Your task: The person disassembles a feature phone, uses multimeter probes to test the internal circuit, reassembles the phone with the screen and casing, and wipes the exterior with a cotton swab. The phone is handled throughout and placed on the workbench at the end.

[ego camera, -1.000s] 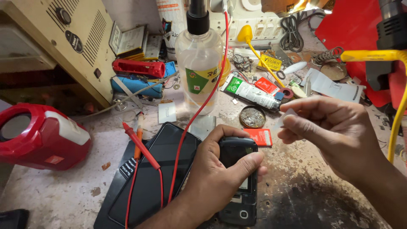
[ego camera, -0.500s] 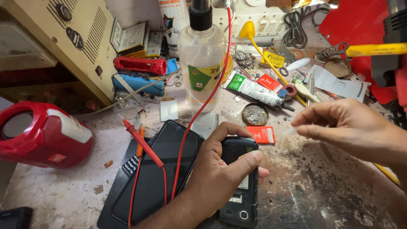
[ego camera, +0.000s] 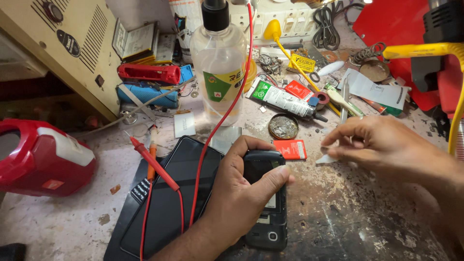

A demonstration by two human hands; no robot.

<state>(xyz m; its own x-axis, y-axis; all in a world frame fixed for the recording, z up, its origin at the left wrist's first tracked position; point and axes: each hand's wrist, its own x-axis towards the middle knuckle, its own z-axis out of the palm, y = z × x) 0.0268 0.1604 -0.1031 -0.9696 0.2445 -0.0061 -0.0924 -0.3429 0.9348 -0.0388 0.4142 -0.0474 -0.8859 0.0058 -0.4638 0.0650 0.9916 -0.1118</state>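
My left hand (ego camera: 239, 195) grips a small black phone (ego camera: 267, 220) lying back-up on the worn bench, thumb across its upper part. To the right, my right hand (ego camera: 386, 145) hovers low over the bench, its fingertips pinching a small white scrap (ego camera: 327, 158). A small red battery (ego camera: 290, 149) lies just beyond the phone, between both hands. A round tin lid (ego camera: 282, 126) sits behind it.
A black tablet (ego camera: 169, 203) lies left of the phone, crossed by a red probe (ego camera: 151, 163) and a red lead. Behind stand a clear bottle (ego camera: 220, 72), a paste tube (ego camera: 285, 100), tweezers (ego camera: 344, 104) and clutter. Red lamp (ego camera: 41, 154) at left, yellow cable (ego camera: 425, 50) at right.
My right hand has uncurled and flattened, sinking a little toward the bench with the white scrap. My left hand stays on the phone.
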